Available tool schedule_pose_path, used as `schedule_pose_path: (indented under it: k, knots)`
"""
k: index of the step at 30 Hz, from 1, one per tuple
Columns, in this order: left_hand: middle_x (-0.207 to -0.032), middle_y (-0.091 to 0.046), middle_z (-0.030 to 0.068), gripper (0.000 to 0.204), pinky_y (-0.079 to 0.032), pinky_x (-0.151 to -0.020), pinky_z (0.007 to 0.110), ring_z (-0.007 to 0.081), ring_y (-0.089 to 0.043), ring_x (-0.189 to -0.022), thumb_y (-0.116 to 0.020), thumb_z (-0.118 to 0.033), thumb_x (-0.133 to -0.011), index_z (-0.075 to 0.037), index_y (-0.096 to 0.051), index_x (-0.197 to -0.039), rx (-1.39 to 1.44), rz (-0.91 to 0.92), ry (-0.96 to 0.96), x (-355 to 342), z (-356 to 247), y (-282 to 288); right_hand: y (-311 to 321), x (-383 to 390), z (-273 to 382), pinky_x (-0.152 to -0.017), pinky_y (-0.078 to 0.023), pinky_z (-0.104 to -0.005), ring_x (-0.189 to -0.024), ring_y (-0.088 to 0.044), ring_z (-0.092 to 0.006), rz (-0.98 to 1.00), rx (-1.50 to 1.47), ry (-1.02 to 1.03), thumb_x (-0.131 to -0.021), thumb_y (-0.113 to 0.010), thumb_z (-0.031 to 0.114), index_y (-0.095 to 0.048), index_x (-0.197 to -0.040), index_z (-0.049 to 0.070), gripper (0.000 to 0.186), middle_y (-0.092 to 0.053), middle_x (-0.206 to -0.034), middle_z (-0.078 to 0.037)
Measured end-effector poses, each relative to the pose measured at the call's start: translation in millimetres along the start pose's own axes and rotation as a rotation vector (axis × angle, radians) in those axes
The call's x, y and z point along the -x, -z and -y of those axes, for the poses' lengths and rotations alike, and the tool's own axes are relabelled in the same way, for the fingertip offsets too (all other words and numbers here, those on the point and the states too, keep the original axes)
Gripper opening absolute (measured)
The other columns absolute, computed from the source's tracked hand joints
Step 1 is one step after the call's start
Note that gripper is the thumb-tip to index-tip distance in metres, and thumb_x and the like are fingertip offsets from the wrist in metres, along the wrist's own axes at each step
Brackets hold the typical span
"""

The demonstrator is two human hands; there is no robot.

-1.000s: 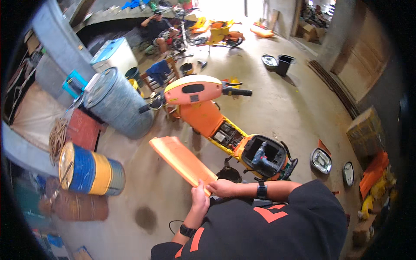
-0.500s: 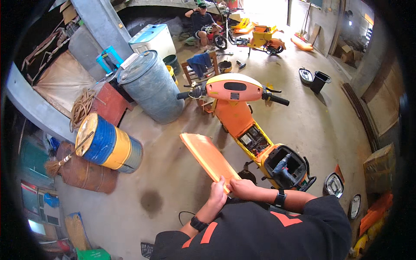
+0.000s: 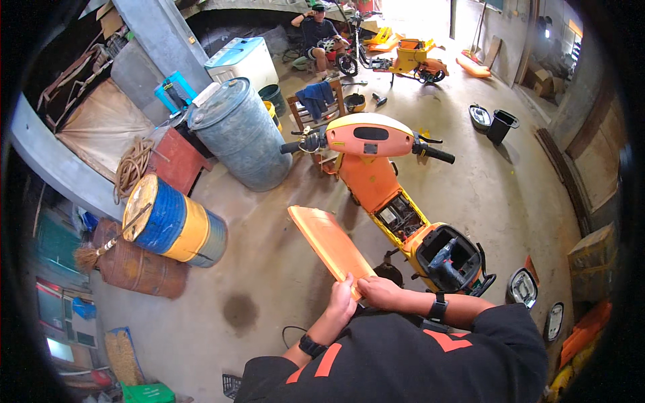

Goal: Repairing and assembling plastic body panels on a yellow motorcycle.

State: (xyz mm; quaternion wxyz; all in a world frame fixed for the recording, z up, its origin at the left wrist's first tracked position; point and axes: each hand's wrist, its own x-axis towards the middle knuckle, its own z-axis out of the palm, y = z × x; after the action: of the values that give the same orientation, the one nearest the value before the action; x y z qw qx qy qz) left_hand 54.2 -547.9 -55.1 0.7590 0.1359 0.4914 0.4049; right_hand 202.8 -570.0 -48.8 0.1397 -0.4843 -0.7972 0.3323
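Note:
An orange scooter body panel (image 3: 329,240), long and flat, slants out over the floor from my two hands. My left hand (image 3: 343,297) is closed on its near left corner, thumb on top. Beside it, my right hand (image 3: 379,293) grips the near right corner. Just right of the panel stands a yellow and orange scooter (image 3: 368,181). Its floorboard bay (image 3: 401,216) is uncovered and shows wiring and parts. The seat is off, and a blue cordless drill (image 3: 446,260) lies in the open storage bin (image 3: 430,250).
Left are a grey drum (image 3: 245,141), a blue and yellow drum (image 3: 178,221) and a rusty drum (image 3: 144,269). A wooden chair (image 3: 316,104) stands ahead. Farther back, a person (image 3: 319,37) sits near another stripped scooter (image 3: 410,60). Right lie a black bin (image 3: 500,126) and loose seat parts (image 3: 522,287).
The view has shifted slightly, so the surroundings sit a little farther right. Both hands keep the panel in almost the same pose.

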Motion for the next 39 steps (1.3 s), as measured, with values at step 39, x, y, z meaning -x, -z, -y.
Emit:
schedule_pose_path:
  k: [39]
  knots:
    - [-0.123,-0.053,0.018,0.039,-0.047,-0.094,0.053,0.0337,-0.055,-0.112,-0.04,-0.027,-0.104,0.002,-0.042,-0.131,-0.091,0.019,0.144,9,-7,-15,1,8,-9,-0.064,-0.05,-0.0472,-0.075,-0.065,-0.0369,-0.062,0.001,0.023,-0.093,-0.052,0.028,-0.054,-0.084,0.005,0.025,-0.064,-0.076,-0.018]
